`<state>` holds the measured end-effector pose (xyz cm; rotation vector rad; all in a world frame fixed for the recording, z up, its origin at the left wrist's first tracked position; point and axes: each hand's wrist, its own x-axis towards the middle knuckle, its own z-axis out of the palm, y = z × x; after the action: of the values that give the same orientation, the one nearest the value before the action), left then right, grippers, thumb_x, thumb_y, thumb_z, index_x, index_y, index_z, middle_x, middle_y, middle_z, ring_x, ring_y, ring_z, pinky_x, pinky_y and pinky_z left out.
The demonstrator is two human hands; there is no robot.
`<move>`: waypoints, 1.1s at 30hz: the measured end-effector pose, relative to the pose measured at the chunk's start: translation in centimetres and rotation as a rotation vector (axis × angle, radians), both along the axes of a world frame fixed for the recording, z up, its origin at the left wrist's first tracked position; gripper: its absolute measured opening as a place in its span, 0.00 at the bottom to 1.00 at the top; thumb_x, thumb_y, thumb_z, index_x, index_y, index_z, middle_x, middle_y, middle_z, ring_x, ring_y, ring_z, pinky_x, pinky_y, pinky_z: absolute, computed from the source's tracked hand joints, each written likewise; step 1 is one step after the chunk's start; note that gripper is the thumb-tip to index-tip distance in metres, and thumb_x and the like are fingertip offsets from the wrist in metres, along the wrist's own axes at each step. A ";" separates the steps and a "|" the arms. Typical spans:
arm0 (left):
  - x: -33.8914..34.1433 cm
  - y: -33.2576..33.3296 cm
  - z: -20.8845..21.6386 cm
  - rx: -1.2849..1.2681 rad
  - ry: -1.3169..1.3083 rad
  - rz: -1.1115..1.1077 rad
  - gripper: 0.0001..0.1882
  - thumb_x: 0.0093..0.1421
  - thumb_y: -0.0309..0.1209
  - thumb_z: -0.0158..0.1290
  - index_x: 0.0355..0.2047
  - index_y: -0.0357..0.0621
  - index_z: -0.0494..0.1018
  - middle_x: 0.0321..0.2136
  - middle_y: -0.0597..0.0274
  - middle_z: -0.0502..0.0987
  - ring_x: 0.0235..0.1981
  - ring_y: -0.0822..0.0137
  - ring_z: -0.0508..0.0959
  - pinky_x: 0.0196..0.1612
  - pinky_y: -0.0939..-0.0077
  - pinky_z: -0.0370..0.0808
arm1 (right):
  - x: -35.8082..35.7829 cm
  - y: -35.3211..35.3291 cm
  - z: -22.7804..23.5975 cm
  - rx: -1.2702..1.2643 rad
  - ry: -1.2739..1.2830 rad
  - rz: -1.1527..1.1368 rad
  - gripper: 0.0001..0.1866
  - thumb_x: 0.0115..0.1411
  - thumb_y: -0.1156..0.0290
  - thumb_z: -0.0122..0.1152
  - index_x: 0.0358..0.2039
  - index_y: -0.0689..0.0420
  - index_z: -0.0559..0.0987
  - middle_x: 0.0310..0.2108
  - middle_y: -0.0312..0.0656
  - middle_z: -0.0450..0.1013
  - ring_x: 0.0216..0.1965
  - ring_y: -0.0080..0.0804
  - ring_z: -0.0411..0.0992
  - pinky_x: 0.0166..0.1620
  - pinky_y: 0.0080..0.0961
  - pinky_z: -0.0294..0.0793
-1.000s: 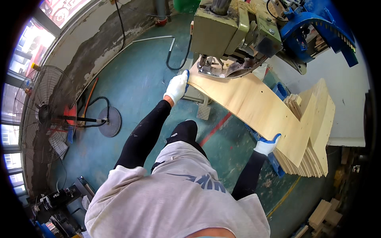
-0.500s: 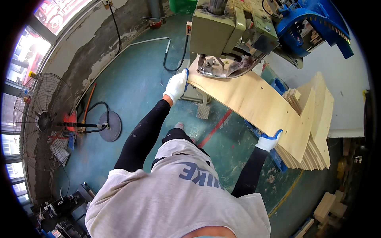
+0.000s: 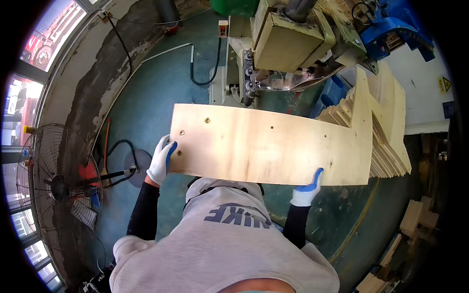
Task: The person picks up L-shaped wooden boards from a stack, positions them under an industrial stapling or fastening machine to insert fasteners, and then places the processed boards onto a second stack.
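A large L-shaped plywood panel [image 3: 244,146] with several small holes spans the space in front of my body. My left hand [image 3: 161,158], in a white glove with blue palm, grips its left end, thumb on top. Along the near edge toward the right, my right hand [image 3: 308,189], gloved alike, holds it with the thumb on the upper face and the other fingers hidden underneath. Beyond the panel stands a pale green machine [image 3: 288,44] with a curved metal guard [image 3: 298,82]; panel and guard look apart. To the right is a stack of similar plywood panels [image 3: 386,141].
A large floor fan [image 3: 56,188] stands at the left by the windows. Blue machine parts [image 3: 398,29] are at the upper right. A small switch box [image 3: 223,29] with a black cable stands beside the machine. Wooden blocks [image 3: 413,217] lie at the lower right.
The plywood panel has come out from under the machine's guard and moved toward my body, turning to lie crosswise. Both hands still hold it; my left hand has moved left and nearer.
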<state>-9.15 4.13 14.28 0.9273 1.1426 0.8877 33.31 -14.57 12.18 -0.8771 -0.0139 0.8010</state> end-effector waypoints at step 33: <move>-1.4 21.9 -0.8 0.323 0.379 -0.132 0.36 0.62 0.30 0.63 0.68 0.38 0.63 0.57 0.54 0.76 0.51 0.70 0.77 0.55 0.77 0.74 | -4.1 9.1 -1.5 0.100 0.121 -0.183 0.28 0.71 0.53 0.55 0.62 0.59 0.71 0.60 0.44 0.73 0.60 0.41 0.72 0.64 0.43 0.70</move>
<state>-10.56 26.02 13.53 1.4666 1.2591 0.8226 29.22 -5.51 10.66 -0.7233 0.1305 0.6754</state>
